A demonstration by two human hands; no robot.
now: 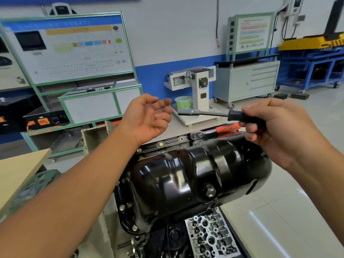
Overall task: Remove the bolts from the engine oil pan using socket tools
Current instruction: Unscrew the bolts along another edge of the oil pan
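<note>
A glossy black oil pan (195, 175) sits upside down on the engine in the middle of the view, with several bolts (122, 208) along its left flange and a drain plug (210, 191) on its side. My right hand (275, 131) grips the black handle of a socket driver (204, 113), whose steel shaft and socket point left, above the pan. My left hand (149, 118) hovers palm up with relaxed fingers just left of the socket tip, touching nothing. A ratchet with a red handle (214, 132) lies on the pan's far edge.
A cylinder head (210, 237) lies below the pan at the bottom. A wooden board (18, 174) juts in at the left. Behind stand a green-framed training panel (70, 53), a white machine stand (197, 90), a grey tool cabinet (249, 81) and blue racks (312, 67).
</note>
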